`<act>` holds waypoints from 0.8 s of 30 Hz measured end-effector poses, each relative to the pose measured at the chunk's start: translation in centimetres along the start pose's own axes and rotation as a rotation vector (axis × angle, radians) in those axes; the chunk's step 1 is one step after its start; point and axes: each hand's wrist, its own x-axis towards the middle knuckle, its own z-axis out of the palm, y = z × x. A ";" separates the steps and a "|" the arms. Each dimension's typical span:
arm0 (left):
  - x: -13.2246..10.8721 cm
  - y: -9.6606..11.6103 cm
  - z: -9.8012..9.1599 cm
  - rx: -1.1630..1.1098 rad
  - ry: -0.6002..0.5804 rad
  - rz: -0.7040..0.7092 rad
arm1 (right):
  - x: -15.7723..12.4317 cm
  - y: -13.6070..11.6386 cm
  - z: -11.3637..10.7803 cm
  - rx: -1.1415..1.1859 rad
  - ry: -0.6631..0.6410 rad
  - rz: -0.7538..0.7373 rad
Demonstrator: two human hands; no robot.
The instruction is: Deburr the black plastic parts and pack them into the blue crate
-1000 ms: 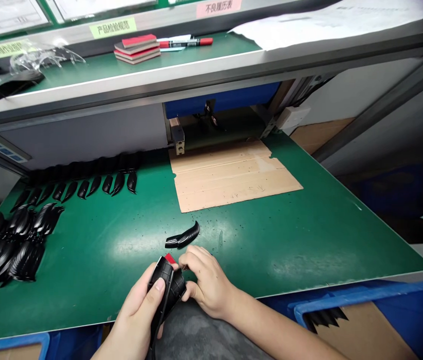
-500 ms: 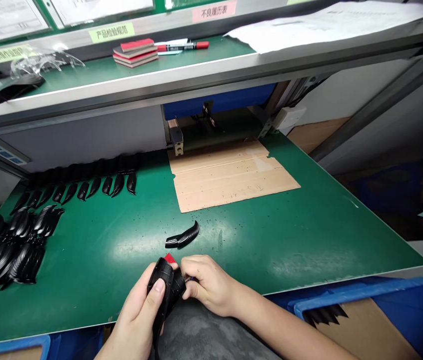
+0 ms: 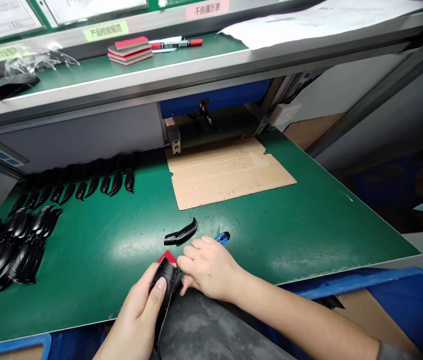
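Note:
My left hand [image 3: 142,305] is closed round a black ribbed plastic part [image 3: 164,287], thumb on its near face, at the table's front edge. A red piece [image 3: 167,257] shows just behind the part's top; whether it is held or lies on the table I cannot tell. Fingers curled, my right hand [image 3: 208,270] grips a blue utility knife [image 3: 222,237], whose back end sticks out past the knuckles. The blade end is hidden near the part's right edge. A curved, glossy black piece [image 3: 181,233] lies on the green table [image 3: 271,240] beyond my hands.
Several black curved parts stand in a row [image 3: 80,190] at the back left, with a pile [image 3: 12,250] nearer. A cardboard sheet [image 3: 230,175] lies mid-table among black specks. Blue bins [image 3: 414,295] sit below the front edge. Red pads [image 3: 131,52] are stacked on the shelf.
My right hand has turned and risen slightly, so the blue knife's back end now shows above it. The black part in my left hand has tilted, and more of the red piece is visible.

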 end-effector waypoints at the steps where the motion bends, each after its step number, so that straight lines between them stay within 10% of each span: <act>1: 0.0 0.1 0.0 0.015 -0.007 0.024 | 0.0 0.0 0.1 0.011 -0.024 -0.003; 13: 0.3 0.8 0.3 -0.021 -0.089 -0.039 | -2.2 1.4 1.8 1.328 -0.352 0.262; 19: 1.5 0.6 1.3 -0.017 -0.143 -0.004 | -4.3 0.8 0.9 0.819 0.092 0.611; 24: 3.3 -1.0 3.5 0.017 -0.245 0.019 | -6.6 -1.1 -0.7 0.370 0.207 0.219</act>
